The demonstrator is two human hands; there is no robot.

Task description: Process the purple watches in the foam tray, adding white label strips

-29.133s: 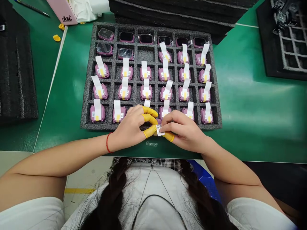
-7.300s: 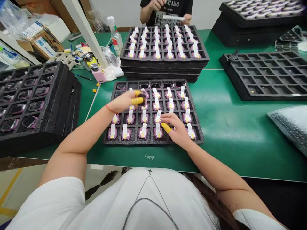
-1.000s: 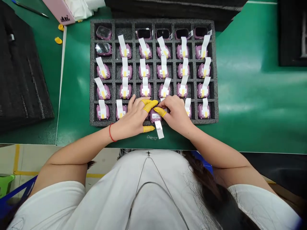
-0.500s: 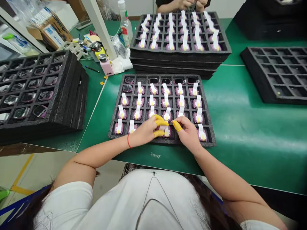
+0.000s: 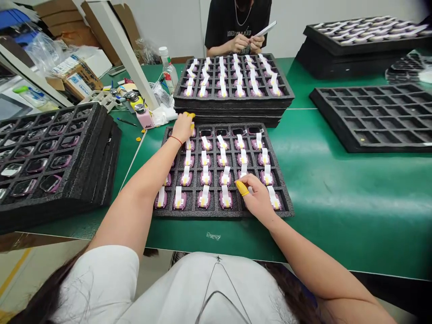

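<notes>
A black foam tray (image 5: 222,217) lies before me, its cells holding purple smartwatch-like cases (image 5: 204,200) with white tabs and yellow strips. Several dark-screened cases (image 5: 222,132) sit face up in the back row. At that row's left part, my left hand (image 5: 184,127), in yellow finger cots, is curled down over a purple case (image 5: 193,132), mostly hidden by the fingers. My right hand (image 5: 255,194), with a yellow thumb cot, hovers over the front row's right part. Its thumb and forefinger are pinched together; whatever lies between them is too small to make out.
Behind the tray stands a stack of filled foam trays (image 5: 232,105); a person (image 5: 239,27) beyond it holds a white strip. More stacked trays (image 5: 111,157) are at left. An unfilled tray (image 5: 381,148) lies at right. A pink pump bottle (image 5: 145,118) stands back left.
My left hand has gone from the front row to the back-left cell, where a purple case now shows under its fingers. My right hand stays over the front row. The view has tilted up.
</notes>
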